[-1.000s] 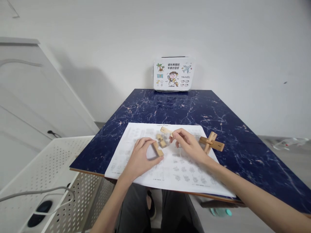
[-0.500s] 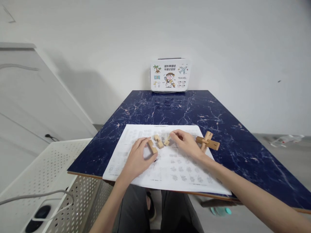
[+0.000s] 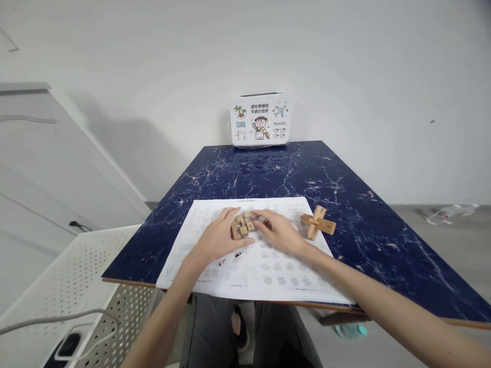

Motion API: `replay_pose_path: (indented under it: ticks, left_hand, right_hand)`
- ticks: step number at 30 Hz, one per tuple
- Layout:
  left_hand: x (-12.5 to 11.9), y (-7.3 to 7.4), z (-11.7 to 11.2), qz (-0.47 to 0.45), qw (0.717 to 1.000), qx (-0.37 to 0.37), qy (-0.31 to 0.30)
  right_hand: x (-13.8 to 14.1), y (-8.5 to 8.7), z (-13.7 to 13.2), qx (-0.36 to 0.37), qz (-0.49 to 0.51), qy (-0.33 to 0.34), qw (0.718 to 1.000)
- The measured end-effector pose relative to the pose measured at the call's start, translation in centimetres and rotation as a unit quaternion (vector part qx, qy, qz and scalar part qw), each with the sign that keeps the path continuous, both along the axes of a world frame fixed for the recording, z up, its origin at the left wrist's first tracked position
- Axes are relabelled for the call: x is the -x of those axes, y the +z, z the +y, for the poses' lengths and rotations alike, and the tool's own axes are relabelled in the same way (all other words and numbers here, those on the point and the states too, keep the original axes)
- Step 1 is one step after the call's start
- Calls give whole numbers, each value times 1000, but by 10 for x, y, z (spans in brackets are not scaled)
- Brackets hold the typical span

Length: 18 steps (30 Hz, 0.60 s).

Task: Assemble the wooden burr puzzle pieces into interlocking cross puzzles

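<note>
Several small wooden puzzle pieces point(image 3: 242, 226) lie bunched together on a white printed instruction sheet point(image 3: 253, 266). My left hand point(image 3: 217, 237) curls round them from the left, fingers pressed on the nearest block. My right hand point(image 3: 276, 230) closes on them from the right, fingertips pinching a piece at the cluster's edge. An assembled wooden cross puzzle point(image 3: 317, 223) lies to the right of my right hand, half on the sheet.
The sheet lies on a dark blue marbled table point(image 3: 345, 189) against a white wall. A white illustrated box point(image 3: 260, 119) stands at the table's far edge. A white perforated cart point(image 3: 76, 286) with a cable stands at the lower left.
Both hands have come together, pushing the loose wooden pieces into one tight cluster. The view has shifted slightly right.
</note>
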<state>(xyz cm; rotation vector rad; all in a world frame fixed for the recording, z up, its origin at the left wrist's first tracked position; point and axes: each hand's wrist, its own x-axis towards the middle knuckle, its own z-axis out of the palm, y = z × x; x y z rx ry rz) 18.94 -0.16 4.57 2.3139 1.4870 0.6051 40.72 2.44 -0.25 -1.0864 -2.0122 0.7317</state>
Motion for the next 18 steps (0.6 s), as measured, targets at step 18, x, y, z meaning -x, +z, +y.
replay_pose_path:
  ticks: [18]
  left_hand:
    - [40,-6,22,39,998,-43,30]
  right_hand:
    - [-2,16,-12,22,-13,37,999]
